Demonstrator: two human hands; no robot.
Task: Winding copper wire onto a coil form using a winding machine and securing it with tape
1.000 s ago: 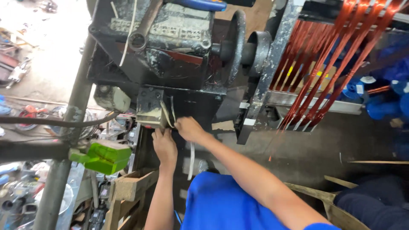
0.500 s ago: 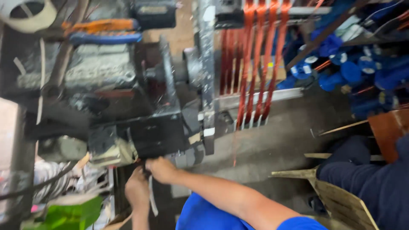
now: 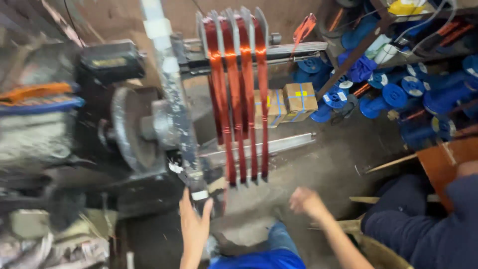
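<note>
Seen from above, two bare forearms reaching up from the lower edge of the view, well apart from each other. Left hand (image 3: pixel 194 221) raised nearly straight up on an extended wrist, back of the hand toward the camera, fingers stretched upward and close together, tips blurred, so contact with anything could not be told. Right hand (image 3: pixel 306 201) held out on a forearm slanting in from the lower right, fingers curled loosely inward into a soft fist, motion-blurred, with nothing visibly gripped.
</note>
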